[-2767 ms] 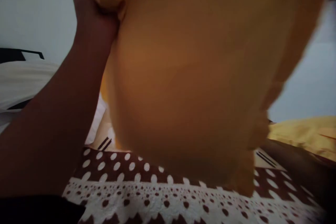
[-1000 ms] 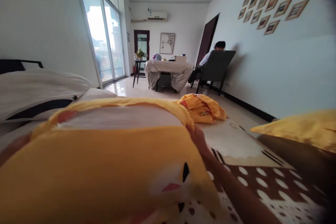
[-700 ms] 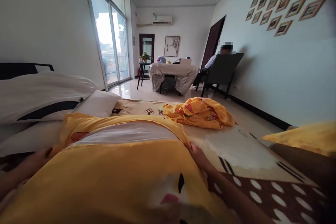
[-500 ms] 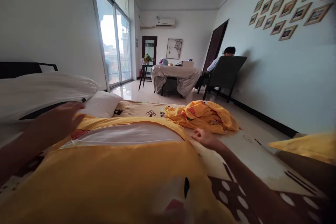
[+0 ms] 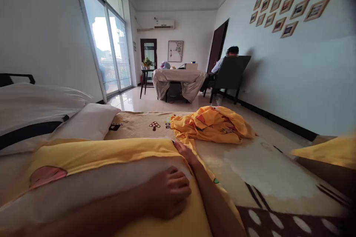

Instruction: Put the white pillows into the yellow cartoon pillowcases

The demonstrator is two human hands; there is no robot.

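A yellow fabric cover [image 5: 111, 150] with a pink-red patch lies in front of me, a white inner piece [image 5: 105, 174] showing through its long opening. Across that white piece reaches my left hand [image 5: 174, 190], its fingers curled closed on the cover's near edge at the right part of the opening. My right hand [image 5: 185, 152] is just beyond it, fingers closed at the cover's far edge near the opening's right end; the fingertips are partly hidden. Past the right hand sits a crumpled orange-yellow printed cloth [image 5: 214, 124].
A patterned beige and brown blanket [image 5: 250, 170] lies beneath. White pillows [image 5: 86, 122] are at the left, one with a black band. A yellow cloth corner [image 5: 328, 152] shows at right. Farther off are a covered table [image 5: 178, 76] and a person in a dark chair [image 5: 229, 74].
My left hand has moved from the far left across to the right, onto the cover's near edge. My right hand has shifted left to the far edge. The view has turned slightly right.
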